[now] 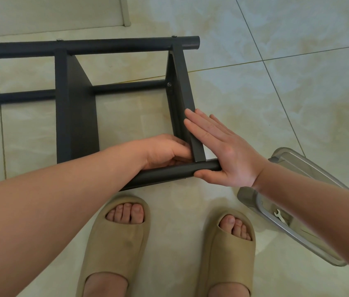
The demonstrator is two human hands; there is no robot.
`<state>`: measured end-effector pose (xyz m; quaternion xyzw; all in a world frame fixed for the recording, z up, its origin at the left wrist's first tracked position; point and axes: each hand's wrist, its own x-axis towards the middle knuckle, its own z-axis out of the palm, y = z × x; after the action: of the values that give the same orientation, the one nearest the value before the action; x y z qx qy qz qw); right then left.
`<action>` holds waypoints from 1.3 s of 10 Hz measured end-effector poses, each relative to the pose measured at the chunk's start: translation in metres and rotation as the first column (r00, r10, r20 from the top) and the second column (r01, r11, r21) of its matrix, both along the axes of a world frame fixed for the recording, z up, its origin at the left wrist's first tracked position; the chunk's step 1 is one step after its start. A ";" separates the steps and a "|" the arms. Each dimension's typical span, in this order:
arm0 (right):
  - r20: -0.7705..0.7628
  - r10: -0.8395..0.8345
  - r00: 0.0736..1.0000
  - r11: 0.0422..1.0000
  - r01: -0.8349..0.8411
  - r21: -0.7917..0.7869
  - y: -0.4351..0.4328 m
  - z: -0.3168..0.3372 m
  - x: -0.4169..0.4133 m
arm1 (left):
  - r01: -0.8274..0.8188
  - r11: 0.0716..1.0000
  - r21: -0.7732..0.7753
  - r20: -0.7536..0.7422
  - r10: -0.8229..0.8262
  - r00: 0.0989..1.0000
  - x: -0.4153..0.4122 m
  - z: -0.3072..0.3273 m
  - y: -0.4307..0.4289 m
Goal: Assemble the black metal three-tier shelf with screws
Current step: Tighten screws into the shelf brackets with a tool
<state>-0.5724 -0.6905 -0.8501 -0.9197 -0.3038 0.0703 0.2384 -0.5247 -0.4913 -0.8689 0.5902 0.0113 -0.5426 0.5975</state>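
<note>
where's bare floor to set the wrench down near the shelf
Widest bare floor lies right of the right shelf panel, beyond the clear bin. A smaller patch sits between that panel and the left shelf panel, behind the near tube. Crowded: the near corner, where left hand and right hand meet, and by the slippers.

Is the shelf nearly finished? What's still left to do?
Partly. Done: screw heads show on the far pole where two panels meet it, and one more on the right panel. In hand: the left hand curls its fingers at the corner where the near pole meets that panel; the right hand presses flat outside. Left: no screw shows at this corner, and the wrench lies in the tray.
</note>
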 end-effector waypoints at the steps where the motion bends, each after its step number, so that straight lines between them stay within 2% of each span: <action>1: -0.003 -0.001 1.000 1.000 0.001 0.001 0.000 0.000 0.000 | 0.010 1.000 -0.018 -0.023 -0.010 1.000 0.000 0.001 0.000; 7: -0.006 -0.001 1.000 1.000 0.001 -0.001 0.000 0.000 0.000 | 0.051 0.992 -0.117 -0.102 -0.063 0.993 0.002 0.003 0.003; 8: -0.006 -0.002 1.000 1.000 0.002 0.001 0.000 0.000 0.000 | 0.063 0.994 -0.092 -0.127 -0.074 0.989 0.003 0.002 0.002; 9: -0.004 -0.001 1.000 1.000 0.001 0.002 0.000 0.000 0.000 | 0.126 0.992 0.008 -0.055 -0.125 0.991 0.001 0.006 0.001; 10: -0.002 0.001 1.000 1.000 -0.001 0.004 0.000 0.000 0.000 | 0.088 0.994 0.067 0.024 -0.090 0.996 0.000 0.003 0.001; 13: 0.002 0.001 1.000 1.000 -0.001 0.010 0.000 -0.001 0.000 | 0.052 0.998 -0.034 -0.056 -0.054 0.997 0.001 0.002 0.002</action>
<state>-0.5723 -0.6906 -0.8508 -0.9186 -0.3048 0.0678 0.2425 -0.5233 -0.4896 -0.8666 0.5650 0.0038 -0.5748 0.5919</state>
